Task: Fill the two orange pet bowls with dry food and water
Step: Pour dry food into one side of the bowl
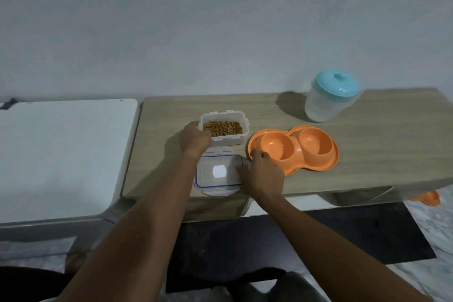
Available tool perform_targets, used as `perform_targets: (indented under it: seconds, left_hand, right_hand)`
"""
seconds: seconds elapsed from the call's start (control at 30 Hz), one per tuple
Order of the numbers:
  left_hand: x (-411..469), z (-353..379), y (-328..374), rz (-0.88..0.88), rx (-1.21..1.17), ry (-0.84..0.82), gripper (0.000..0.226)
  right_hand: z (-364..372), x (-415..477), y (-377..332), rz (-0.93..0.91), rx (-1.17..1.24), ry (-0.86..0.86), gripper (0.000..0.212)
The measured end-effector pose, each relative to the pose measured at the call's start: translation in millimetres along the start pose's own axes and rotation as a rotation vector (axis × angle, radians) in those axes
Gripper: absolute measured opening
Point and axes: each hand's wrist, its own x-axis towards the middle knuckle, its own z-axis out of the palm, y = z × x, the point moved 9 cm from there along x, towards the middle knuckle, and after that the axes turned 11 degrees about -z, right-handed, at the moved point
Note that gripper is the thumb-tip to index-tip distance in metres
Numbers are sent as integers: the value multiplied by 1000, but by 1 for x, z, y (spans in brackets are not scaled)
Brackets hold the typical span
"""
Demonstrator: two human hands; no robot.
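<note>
Watching through the head camera, I have the left hand [195,140] wrapped round the left wall of the clear rectangular plastic container [224,140], which stands open and part filled with dry brown kibble [223,128]. The right hand [263,173] sits with curled fingers at the left rim of the orange plastic double pet bowl [316,167]; I cannot tell whether it grips the rim or only rests against it. Both wells of the bowl look empty, and it lies flat on the pale wooden table [380,144], just right of the container. The clear snap-on lid with a blue seal [218,171] lies off, nearer me, partly under the right hand.

I judge the container light and stiff but smooth-walled, so a one-sided hold may slip or twist as it tips; a grip across both long walls would steady the pour. Loose kibble will rush out suddenly. The bowl looks light enough to slide, so pinning its rim makes sense. The translucent plastic jug with a teal lid [328,103] waits well apart, by the wall.
</note>
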Motion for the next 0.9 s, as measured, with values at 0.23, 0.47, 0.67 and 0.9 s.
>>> perform_targets:
  seconds: [0.23,0.47,0.67,0.9]
  left_hand:
    - [-1,4,-10,-166,-372,-79,27]
    - [-34,10,36,-47,-506,-153,28]
    - [-72,48,71,-14,-495,-301,26]
    - [-99,84,81,154,-187,-332,22]
  right_hand:
    - [-30,21,29,129,386,61,26]
    - [-53,43,70,431,1046,7,42]
    - [-76,46,91,418,1361,-131,40]
    - [-98,37,141,368,1471,-54,37]
